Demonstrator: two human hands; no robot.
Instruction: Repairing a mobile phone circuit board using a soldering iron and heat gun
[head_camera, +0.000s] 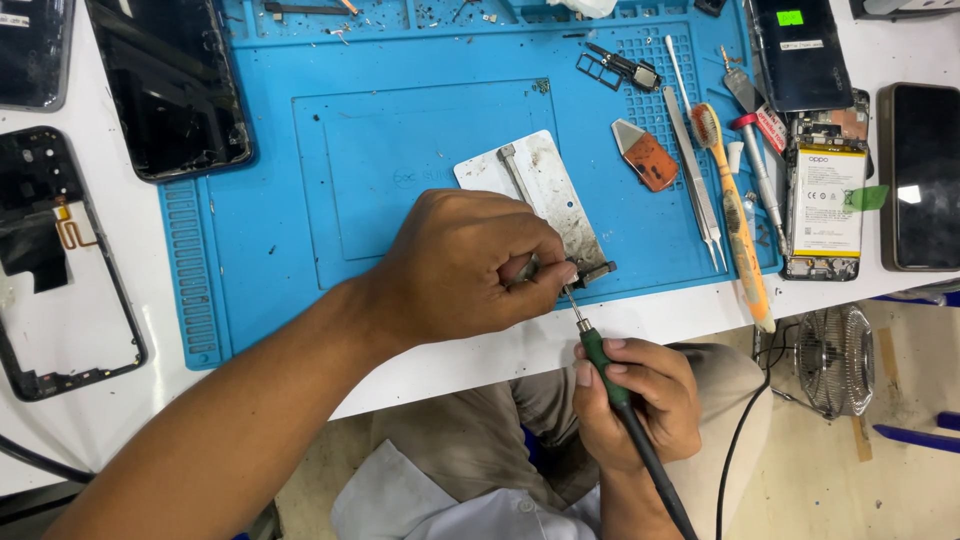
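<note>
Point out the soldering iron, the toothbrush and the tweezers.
soldering iron (598, 362): head view, green grip in the right hand.
toothbrush (738, 222): head view, middle of the yellow handle.
tweezers (695, 180): head view, middle of the metal arms.

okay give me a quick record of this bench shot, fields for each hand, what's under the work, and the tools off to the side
left hand: pinches a small dark metal part at the near end of the scuffed metal plate
right hand: grips a green-handled soldering iron, tip at the part
surface: blue silicone repair mat on a white table
side tools: steel tweezers, orange-handled toothbrush, orange scraper
right of mat: opened phone with white battery
</note>
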